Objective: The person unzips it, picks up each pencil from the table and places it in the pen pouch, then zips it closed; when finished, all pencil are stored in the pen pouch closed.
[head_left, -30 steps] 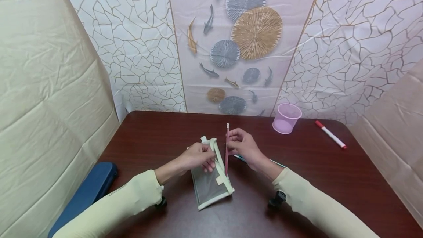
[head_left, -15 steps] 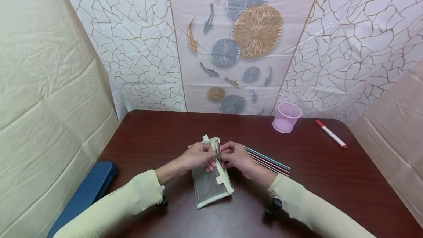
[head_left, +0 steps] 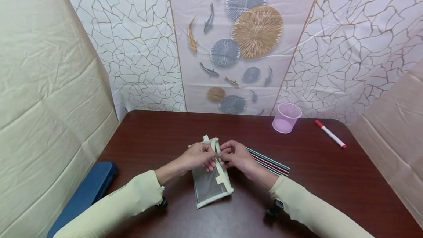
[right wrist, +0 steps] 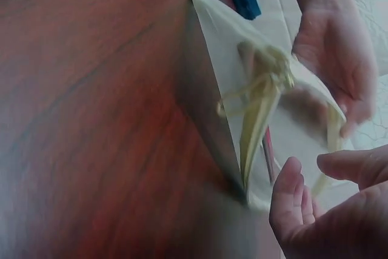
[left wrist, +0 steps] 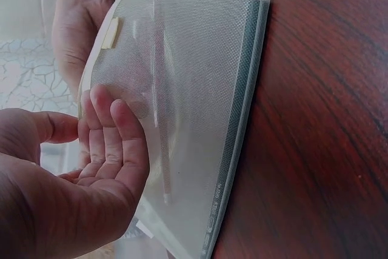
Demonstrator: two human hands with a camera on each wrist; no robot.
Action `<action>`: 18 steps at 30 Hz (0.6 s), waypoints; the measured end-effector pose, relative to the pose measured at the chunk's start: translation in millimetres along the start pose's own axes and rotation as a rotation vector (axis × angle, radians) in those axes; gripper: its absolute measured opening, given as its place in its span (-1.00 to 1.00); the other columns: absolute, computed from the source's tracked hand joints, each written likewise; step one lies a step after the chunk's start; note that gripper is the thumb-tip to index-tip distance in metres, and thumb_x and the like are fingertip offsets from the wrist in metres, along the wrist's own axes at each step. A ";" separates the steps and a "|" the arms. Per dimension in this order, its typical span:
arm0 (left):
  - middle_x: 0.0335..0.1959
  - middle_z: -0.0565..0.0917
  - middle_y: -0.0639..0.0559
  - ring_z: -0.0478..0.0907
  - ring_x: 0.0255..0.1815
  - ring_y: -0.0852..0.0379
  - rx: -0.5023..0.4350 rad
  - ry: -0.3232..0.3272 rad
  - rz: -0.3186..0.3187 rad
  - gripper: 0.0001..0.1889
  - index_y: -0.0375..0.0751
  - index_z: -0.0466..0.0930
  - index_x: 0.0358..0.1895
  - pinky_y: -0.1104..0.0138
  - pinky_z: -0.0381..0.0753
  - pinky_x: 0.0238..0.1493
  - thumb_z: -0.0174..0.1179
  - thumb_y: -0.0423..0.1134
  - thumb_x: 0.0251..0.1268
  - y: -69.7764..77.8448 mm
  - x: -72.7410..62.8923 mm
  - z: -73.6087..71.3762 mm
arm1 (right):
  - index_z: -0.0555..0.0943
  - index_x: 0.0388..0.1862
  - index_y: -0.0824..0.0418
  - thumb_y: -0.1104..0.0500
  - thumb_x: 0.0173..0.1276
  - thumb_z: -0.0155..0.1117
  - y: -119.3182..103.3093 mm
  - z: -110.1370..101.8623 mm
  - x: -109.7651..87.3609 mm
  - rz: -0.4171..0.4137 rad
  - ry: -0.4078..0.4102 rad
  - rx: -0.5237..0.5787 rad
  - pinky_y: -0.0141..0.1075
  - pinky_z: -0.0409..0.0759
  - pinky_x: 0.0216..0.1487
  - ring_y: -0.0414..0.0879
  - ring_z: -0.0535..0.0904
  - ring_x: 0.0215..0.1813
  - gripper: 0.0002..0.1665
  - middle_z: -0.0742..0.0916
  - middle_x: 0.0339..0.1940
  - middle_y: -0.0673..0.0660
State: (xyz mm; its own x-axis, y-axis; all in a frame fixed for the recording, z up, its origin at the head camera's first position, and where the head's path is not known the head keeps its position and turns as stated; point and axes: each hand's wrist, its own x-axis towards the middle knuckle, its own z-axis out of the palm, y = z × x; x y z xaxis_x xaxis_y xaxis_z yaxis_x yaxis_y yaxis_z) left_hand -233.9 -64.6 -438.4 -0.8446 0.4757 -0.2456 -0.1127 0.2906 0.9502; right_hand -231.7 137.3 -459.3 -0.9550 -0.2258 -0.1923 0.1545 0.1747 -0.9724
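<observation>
Plainly, we pinch the rim of a pale mesh pouch [head_left: 208, 188] between the thumb and forefinger of the left hand [head_left: 199, 156], the other fingers curled against the mesh. Facing it, our right hand [head_left: 238, 155] is at the pouch's mouth, thumb and fingers a narrow gap apart; whether those fingertips touch the rim, we cannot tell. The pouch extends from the left fingers toward our own side of the dark reddish desk [head_left: 330, 179].

Through the mesh, the left wrist view shows us a pinkish pencil [left wrist: 163, 144] inside, just beside the left fingertips, and a dark strip [left wrist: 245, 71] along the far seam, its lettering too small to read. From the head we see neither. The right wrist view looks into the mouth instead, where a reddish shaft shows just beside the right fingers.

The head view gives us the wider surroundings. Near the right fingers, partly covered by that hand and wrist, lie slim pencils [head_left: 268, 162] in teal and dark red. Well to the left of the left fingers is a blue case [head_left: 89, 190]. Beyond the right fingers, a pink cup [head_left: 286, 118] stands upright, with a red-ended white marker [head_left: 330, 134] farther right. Behind everything hangs a fish-patterned cloth [head_left: 231, 76].
</observation>
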 end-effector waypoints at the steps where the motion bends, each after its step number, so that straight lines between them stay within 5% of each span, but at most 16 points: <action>1: -0.48 0.73 -0.04 0.69 -0.54 0.20 0.001 0.003 0.002 -0.82 -0.33 0.61 -0.25 0.33 0.78 -0.36 0.11 -0.29 0.48 0.2 -0.3 0.0 | 0.49 0.20 0.47 0.36 0.38 0.32 -0.8 -3.3 -0.3 -0.009 0.011 -0.001 -0.18 0.80 -0.24 -0.08 0.68 -0.25 -0.55 0.70 -0.12 0.20; 9: -0.49 0.72 -0.03 0.68 -0.54 0.20 -0.012 0.026 0.011 -0.83 -0.34 0.60 -0.25 0.35 0.76 -0.37 0.08 -0.31 0.48 2.9 -4.0 -1.2 | 0.52 0.16 0.45 0.25 0.43 0.38 -7.8 -40.0 -4.7 -0.148 0.103 -0.186 -0.05 0.83 -0.17 0.02 0.73 -0.20 -0.57 0.74 -0.13 0.24; 18: -0.51 0.69 0.01 0.67 -0.53 0.21 -0.051 0.081 0.041 -0.79 -0.38 0.63 -0.17 0.36 0.74 -0.38 0.08 -0.29 0.46 5.1 -6.8 -1.9 | 0.77 0.02 0.18 0.12 0.45 0.40 -11.9 -102.5 -4.6 -0.255 0.129 -0.727 -0.26 0.60 -0.10 -0.09 0.67 -0.18 -0.75 0.80 -0.26 0.07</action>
State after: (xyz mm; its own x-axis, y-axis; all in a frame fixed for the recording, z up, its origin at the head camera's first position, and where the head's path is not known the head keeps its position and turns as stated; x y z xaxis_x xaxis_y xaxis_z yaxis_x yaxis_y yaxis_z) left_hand -229.7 -67.9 -431.6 -0.8885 0.4168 -0.1920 -0.1017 0.2291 0.9681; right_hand -255.1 234.5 -433.4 -0.9675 -0.2381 0.0856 -0.2359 0.7263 -0.6456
